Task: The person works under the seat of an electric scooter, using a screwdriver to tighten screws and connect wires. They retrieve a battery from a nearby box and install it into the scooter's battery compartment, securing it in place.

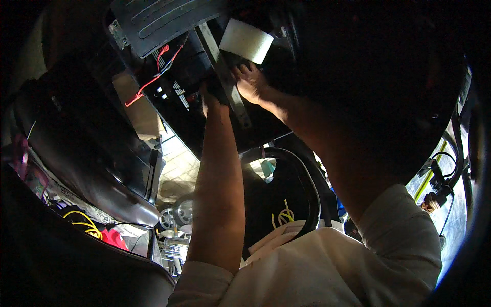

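Metal bar: the flat grey bar (pixel 219 61) is running slantwise across the dark compartment (pixel 266 123), passing between the two hands.
Right hand: the right hand (pixel 250 84) is lying just beside the bar, its fingers pointing toward the pale block (pixel 246 41); its grip is looking loosely spread, but whether it is holding anything I cannot tell.
Left hand: the left hand (pixel 210 104) is sitting on the bar's other side, its fingers sinking into shadow; how wide its grip is standing, I cannot tell.
Pale block: it is resting near the bar's upper end, just above the right fingertips.
Wiring: a red wire (pixel 149 83) is hanging across the compartment's left part, near bright metal strips (pixel 180 94).
Panel: a black ribbed panel (pixel 158 23) is overhanging the upper left.
Compartment's left side: a tan piece (pixel 134 102) is standing along the edge.
Nearer the body: a black curved hoop (pixel 313 192) is arching beside the left forearm, with yellow loops (pixel 285 215) showing inside it.
Lower left: yellow cord (pixel 84 223) is lying beside a red item (pixel 113 239).
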Tool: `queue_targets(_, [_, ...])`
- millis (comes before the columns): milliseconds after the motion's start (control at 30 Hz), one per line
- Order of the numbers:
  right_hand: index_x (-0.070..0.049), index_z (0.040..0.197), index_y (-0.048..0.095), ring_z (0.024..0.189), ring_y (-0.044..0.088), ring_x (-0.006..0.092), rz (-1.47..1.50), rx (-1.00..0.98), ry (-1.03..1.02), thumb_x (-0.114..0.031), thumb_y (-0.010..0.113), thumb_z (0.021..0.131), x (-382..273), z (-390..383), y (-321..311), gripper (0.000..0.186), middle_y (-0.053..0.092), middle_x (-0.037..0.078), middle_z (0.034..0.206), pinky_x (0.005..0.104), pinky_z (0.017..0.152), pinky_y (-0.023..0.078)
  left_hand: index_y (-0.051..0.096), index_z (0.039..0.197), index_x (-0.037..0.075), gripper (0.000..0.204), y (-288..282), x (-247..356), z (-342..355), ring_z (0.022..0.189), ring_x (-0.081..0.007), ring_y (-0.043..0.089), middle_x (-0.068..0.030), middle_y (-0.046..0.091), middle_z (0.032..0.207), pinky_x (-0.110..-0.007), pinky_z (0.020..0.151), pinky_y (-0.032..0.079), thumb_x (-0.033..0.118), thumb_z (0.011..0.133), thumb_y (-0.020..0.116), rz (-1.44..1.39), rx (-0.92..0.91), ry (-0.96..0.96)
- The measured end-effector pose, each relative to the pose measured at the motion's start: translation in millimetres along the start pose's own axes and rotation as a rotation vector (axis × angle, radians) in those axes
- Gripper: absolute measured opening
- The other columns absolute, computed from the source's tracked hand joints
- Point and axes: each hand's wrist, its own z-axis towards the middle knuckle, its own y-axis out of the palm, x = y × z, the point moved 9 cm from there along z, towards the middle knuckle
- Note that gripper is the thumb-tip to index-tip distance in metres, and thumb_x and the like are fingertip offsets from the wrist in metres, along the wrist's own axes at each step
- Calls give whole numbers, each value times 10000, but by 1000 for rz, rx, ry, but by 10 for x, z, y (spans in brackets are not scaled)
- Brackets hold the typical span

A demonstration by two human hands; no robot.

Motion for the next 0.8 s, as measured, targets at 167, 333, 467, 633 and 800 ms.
queue_targets(167, [-18, 1126, 581, 1163, 482, 353, 257, 35, 305, -155, 621, 761, 11, -442, -355, 392, 515, 186, 1238, 459, 951, 401, 494, 1310, 68, 485, -307, -72, -12, 1186, -283, 505, -98, 541, 1302, -441, 1032, 374, 394, 958, 425, -186, 45, -20])
queue_targets(333, [-46, 1250, 502, 1193, 476, 336, 1573, 3, 1542, -395, 694, 780, 310, -1192, 553, 616, 539, 138, 1261, 476, 967, 408, 498, 1303, 56, 430, -495, 274, 149, 1172, -280, 513, -116, 528, 1308, -438, 1030, 393, 305, 960, 425, 491, -215, 447])
queue_targets(467, [-64, 1295, 478, 1154, 500, 316, 2492, 223, 1653, -521, 634, 807, 76, -903, 1133, 687, 536, 109, 1265, 472, 989, 410, 499, 1289, 42, 408, -610, 113, 296, 1162, -269, 519, -127, 504, 1327, -423, 1020, 412, 270, 959, 431, -54, -319, 113])
queue_targets(633, [-59, 1290, 481, 1107, 533, 310, 2463, 81, 1595, -542, 600, 830, 53, -857, 1283, 677, 553, 128, 1229, 451, 973, 430, 505, 1271, 61, 404, -534, -54, -67, 1143, -274, 524, -114, 520, 1289, -419, 989, 431, 296, 947, 449, -145, -241, -130])
queue_targets(800, [10, 1248, 487, 1125, 549, 297, 1332, -53, 1347, -388, 687, 821, 403, -952, 382, 617, 576, 181, 1203, 383, 943, 455, 538, 1216, 104, 391, -627, -54, -338, 1059, -279, 552, -92, 571, 1167, -463, 894, 482, 353, 919, 485, 376, 48, -131])
